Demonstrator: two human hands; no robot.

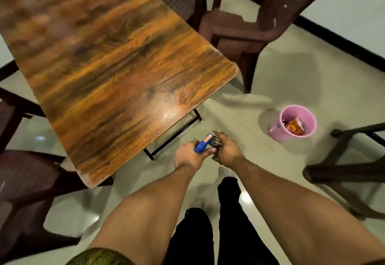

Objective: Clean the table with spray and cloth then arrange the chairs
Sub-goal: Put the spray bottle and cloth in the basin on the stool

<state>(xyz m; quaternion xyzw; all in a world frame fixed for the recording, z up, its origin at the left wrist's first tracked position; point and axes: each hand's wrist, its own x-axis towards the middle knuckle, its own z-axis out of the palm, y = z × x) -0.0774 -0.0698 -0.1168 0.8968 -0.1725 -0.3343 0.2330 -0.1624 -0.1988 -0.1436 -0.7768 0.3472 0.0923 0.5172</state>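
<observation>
The left hand (187, 157) has its fingers curled round a blue spray bottle (202, 146). Just beside it at 3 o'clock, the right hand (229, 150) grips a dark bunched cloth (216, 142). Both hands hang over the floor, off the edge of the wooden table (108, 56), which lies at 10 o'clock from them. A brown chair (239, 27) stands at 1 o'clock, a pink bin (278, 133) at 2 o'clock, a second chair (341, 171) at 3 o'clock, and a third chair (27, 181) at 8 o'clock
</observation>
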